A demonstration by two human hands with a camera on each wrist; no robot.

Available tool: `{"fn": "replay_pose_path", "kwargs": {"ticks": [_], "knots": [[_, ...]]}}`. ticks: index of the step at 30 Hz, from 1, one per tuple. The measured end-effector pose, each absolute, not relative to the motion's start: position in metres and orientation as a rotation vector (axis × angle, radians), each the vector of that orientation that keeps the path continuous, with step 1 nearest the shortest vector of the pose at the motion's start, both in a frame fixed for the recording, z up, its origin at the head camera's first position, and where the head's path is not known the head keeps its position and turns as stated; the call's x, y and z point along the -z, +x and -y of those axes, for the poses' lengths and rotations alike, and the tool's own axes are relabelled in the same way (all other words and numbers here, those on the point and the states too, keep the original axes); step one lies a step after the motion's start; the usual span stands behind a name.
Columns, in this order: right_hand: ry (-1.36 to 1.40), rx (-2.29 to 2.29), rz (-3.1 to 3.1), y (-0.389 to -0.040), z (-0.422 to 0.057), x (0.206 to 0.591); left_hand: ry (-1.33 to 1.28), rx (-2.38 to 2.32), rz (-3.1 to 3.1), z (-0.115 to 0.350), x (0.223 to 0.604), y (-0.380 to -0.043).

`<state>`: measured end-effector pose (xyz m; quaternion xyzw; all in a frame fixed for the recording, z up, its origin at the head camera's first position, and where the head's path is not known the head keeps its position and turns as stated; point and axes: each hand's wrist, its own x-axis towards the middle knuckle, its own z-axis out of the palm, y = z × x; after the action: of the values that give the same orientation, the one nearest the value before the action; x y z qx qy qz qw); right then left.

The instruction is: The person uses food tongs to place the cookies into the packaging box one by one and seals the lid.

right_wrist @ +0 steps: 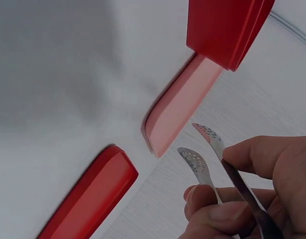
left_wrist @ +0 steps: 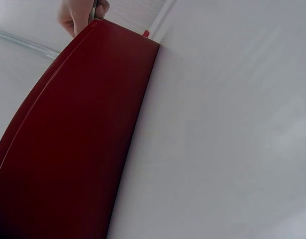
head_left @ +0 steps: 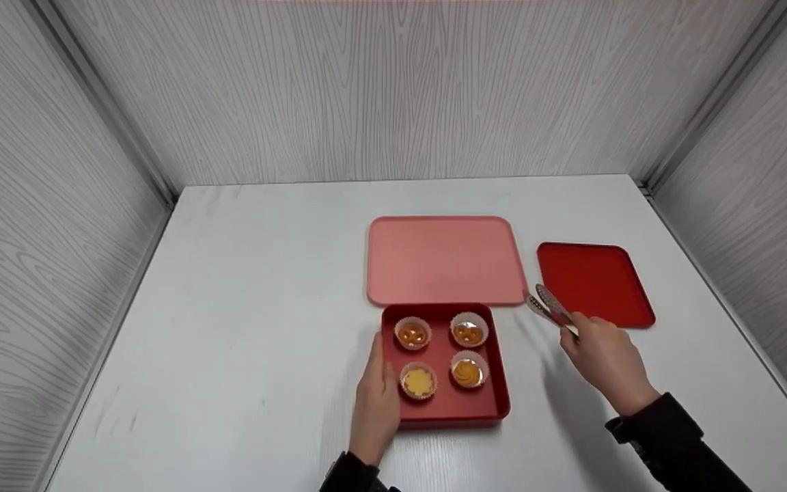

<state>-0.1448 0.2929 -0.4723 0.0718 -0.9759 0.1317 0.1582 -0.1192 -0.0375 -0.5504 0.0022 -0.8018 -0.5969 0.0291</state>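
Note:
A deep red tray [head_left: 434, 408] holds several small treats in white paper cups. Two cups at its far side have glossy amber tops [head_left: 412, 333]; nearer are a yellow flower-shaped piece [head_left: 419, 382] and an orange swirl [head_left: 467, 373]. Along the tray's left wall lies my left hand [head_left: 376, 403], fingers extended and touching the side. The left wrist view is filled by the tray's outer wall [left_wrist: 78, 119]. To the right of it, my right hand [head_left: 605, 359] grips metal tongs [right_wrist: 232, 174] above the table. Their perforated tips [right_wrist: 195, 162] stand apart with nothing between them.
Behind the deep tray lies a flat pink tray [head_left: 445, 260], its near edge close to the deep one's far rim. A smaller flat red tray [head_left: 591, 280] is at the right, beyond my right hand. Pale wood-grain panels [head_left: 393, 89] enclose the white table [head_left: 243, 328].

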Motion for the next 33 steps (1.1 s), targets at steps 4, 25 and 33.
{"fn": "replay_pose_path", "kwargs": {"ticks": [4, 25, 33], "knots": [[0.18, -0.345, 2.857, -0.14, -0.29, 0.478, 0.003, 1.828, 2.479, 0.037, 0.549, -0.119], [0.062, -0.448, 3.082, -0.131, -0.28, 0.5, 0.0, 1.812, 2.488, 0.038, 0.547, -0.118], [0.017, -0.49, 3.183, -0.13, -0.28, 0.505, -0.009, 1.821, 2.478, 0.038, 0.548, -0.118]]}}
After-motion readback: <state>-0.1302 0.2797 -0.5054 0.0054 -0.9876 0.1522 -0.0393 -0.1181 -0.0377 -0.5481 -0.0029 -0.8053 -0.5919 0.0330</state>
